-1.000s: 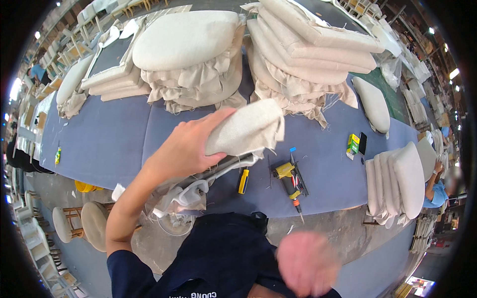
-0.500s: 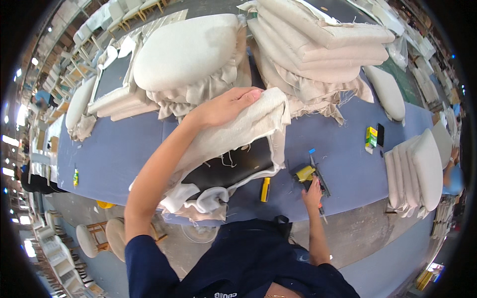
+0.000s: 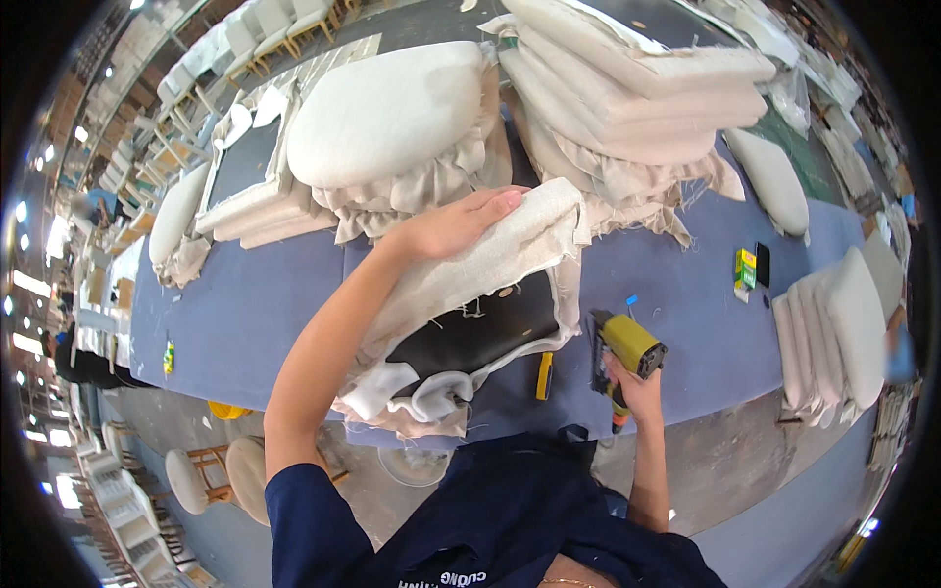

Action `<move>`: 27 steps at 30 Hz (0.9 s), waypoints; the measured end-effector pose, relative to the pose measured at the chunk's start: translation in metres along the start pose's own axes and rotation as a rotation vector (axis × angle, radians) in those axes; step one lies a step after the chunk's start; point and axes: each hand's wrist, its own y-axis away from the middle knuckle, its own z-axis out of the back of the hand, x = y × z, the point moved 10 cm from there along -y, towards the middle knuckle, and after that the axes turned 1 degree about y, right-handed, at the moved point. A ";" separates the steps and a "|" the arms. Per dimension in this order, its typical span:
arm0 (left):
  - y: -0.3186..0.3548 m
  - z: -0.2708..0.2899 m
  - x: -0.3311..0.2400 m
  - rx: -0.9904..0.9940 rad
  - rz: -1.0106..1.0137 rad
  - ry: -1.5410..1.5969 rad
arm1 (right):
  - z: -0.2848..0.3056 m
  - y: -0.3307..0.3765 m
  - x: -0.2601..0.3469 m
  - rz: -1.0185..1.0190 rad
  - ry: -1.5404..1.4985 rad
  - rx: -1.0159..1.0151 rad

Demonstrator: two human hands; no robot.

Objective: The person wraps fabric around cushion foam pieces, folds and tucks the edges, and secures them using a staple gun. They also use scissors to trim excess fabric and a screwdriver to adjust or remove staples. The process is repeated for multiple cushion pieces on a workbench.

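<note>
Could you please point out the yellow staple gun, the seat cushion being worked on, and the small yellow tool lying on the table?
yellow staple gun (image 3: 630, 343), head view, on its yellow body.
seat cushion (image 3: 480, 328), head view, on its black underside.
small yellow tool (image 3: 544, 375), head view, on its middle.

An upholstery workshop on a factory floor — a long blue-covered worktop (image 3: 245, 314) carries stacks of cream fabric-wrapped seat cushions (image 3: 627, 88), their raw cloth edges hanging loose. A yellow staple gun (image 3: 627, 345) and a half-covered seat pad with a black underside (image 3: 470, 323) lie at the near edge, and rows of pale chair frames (image 3: 265, 29) stand on the bare concrete floor (image 3: 745, 480) beyond.
</note>
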 end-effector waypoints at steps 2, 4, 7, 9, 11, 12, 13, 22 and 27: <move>0.009 -0.015 -0.019 0.049 -0.024 0.030 | -0.039 0.027 0.077 0.046 -0.049 0.117; 0.022 -0.021 -0.028 0.003 -0.024 -0.023 | -0.057 0.045 0.149 0.303 0.046 0.130; 0.028 -0.029 -0.035 -0.031 -0.070 -0.035 | -0.069 0.066 0.215 0.727 0.159 0.074; 0.033 -0.034 -0.037 -0.049 -0.086 -0.056 | -0.076 0.067 0.214 0.731 0.168 0.062; 0.034 -0.044 -0.035 -0.052 -0.083 -0.106 | -0.079 0.064 0.192 0.609 0.152 -0.007; 0.035 -0.041 -0.039 -0.084 -0.115 -0.160 | -0.079 0.063 0.191 0.625 0.170 -0.035; 0.040 -0.040 -0.040 -0.113 -0.132 -0.214 | -0.080 0.064 0.186 0.629 0.179 -0.055; 0.069 -0.077 -0.097 -0.451 -0.293 -0.985 | -0.073 0.048 0.175 0.558 0.117 0.026; 0.071 -0.085 -0.097 -0.392 -0.308 -0.999 | -0.074 0.056 0.169 0.597 0.123 0.042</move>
